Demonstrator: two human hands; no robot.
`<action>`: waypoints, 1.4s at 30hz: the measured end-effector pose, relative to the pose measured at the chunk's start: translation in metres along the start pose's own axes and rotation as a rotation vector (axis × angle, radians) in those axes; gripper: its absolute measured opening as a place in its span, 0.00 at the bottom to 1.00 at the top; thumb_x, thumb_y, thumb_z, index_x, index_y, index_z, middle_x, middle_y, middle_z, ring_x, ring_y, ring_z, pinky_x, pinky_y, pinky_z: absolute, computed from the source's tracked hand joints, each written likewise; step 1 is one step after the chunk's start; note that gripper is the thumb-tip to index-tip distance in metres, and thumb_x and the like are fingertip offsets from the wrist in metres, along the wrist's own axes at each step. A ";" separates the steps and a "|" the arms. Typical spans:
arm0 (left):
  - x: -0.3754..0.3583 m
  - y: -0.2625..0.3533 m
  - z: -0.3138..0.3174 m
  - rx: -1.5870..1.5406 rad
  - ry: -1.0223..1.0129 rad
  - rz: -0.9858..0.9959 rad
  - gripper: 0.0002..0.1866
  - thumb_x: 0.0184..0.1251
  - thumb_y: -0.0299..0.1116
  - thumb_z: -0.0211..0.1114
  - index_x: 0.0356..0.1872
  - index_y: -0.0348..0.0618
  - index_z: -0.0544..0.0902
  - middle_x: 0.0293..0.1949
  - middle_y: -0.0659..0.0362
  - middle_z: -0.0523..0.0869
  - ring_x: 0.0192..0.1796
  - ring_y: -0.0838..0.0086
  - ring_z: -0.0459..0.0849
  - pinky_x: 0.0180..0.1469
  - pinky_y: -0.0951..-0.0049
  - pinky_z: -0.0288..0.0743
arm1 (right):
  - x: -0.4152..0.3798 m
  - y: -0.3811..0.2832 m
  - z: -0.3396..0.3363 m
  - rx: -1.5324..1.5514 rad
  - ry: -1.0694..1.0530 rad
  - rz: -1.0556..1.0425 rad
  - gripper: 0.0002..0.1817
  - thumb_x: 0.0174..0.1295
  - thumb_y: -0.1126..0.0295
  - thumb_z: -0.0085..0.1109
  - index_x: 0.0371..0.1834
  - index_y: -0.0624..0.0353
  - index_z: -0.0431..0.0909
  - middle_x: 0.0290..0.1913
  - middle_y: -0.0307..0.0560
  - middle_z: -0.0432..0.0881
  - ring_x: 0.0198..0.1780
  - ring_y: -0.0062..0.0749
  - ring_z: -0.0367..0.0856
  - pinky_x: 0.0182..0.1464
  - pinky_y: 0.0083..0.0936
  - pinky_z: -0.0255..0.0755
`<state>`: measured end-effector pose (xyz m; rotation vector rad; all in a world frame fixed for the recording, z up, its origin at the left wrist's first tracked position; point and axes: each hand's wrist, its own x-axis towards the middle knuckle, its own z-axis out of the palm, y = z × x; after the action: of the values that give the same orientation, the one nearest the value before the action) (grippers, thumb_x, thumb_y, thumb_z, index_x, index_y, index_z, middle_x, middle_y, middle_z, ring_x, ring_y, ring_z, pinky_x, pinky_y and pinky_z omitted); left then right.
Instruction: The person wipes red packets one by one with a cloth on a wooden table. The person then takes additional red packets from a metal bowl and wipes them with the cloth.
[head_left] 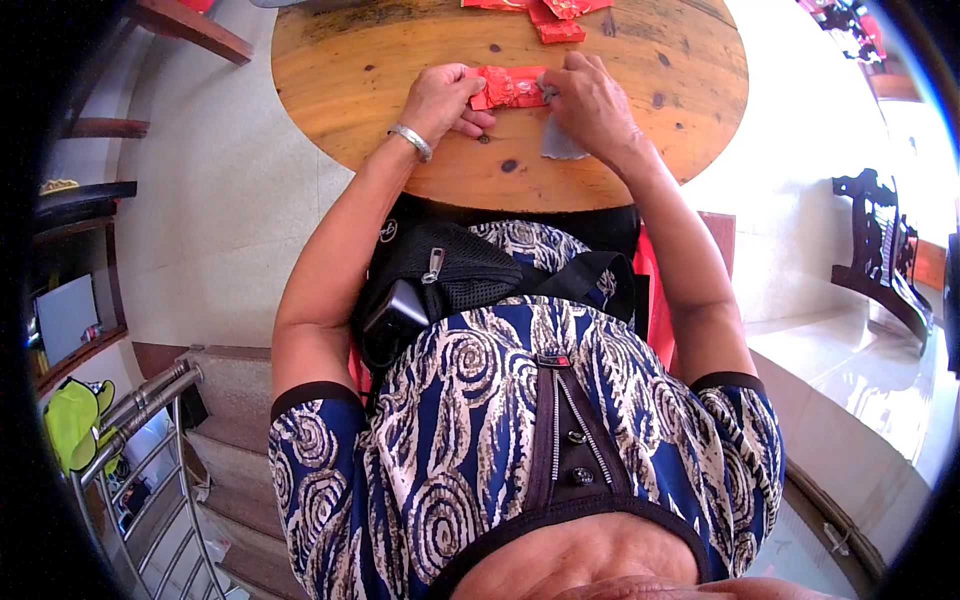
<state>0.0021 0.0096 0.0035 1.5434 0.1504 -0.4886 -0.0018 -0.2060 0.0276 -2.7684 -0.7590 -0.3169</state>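
Observation:
A bright red, flat piece with a crinkled raised part and a small shiny spot (520,88) lies on the round wooden table (400,170), between my hands. My left hand (442,100), with a silver bracelet at the wrist, pinches its left end. My right hand (592,105) is closed at its right end. A grey cloth (563,140) hangs from under my right hand onto the wood, and a bit of grey shows at the fingertips. What exactly the red piece is, I cannot make out.
More red pieces (558,20) lie at the table's far side. A black bag (460,270) rests on my lap, against the table edge. To the left are a metal stair railing (180,430) and steps (240,450). A dark carved wooden seat (885,250) stands at the right.

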 end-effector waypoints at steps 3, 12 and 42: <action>0.002 0.000 -0.001 0.011 -0.001 -0.003 0.11 0.72 0.37 0.56 0.41 0.40 0.78 0.31 0.59 0.83 0.28 0.73 0.88 0.24 0.78 0.83 | -0.003 0.010 -0.008 -0.003 -0.034 0.058 0.10 0.54 0.72 0.58 0.39 0.57 0.83 0.39 0.52 0.77 0.48 0.50 0.76 0.50 0.42 0.73; 0.002 -0.001 -0.001 0.003 0.012 -0.013 0.11 0.72 0.38 0.56 0.42 0.40 0.78 0.30 0.59 0.83 0.28 0.72 0.88 0.23 0.78 0.82 | 0.004 0.017 -0.029 0.192 0.156 0.127 0.11 0.51 0.72 0.60 0.40 0.57 0.82 0.39 0.53 0.77 0.46 0.50 0.77 0.49 0.42 0.74; 0.003 0.002 -0.007 0.145 -0.084 0.183 0.10 0.68 0.26 0.58 0.48 0.40 0.77 0.36 0.63 0.82 0.34 0.80 0.84 0.27 0.77 0.82 | 0.003 0.012 -0.001 0.064 0.007 0.035 0.12 0.50 0.75 0.57 0.39 0.58 0.82 0.39 0.50 0.77 0.47 0.49 0.76 0.50 0.40 0.73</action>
<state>0.0069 0.0155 0.0035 1.6573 -0.0921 -0.4256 0.0068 -0.2144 0.0273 -2.7157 -0.7060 -0.2909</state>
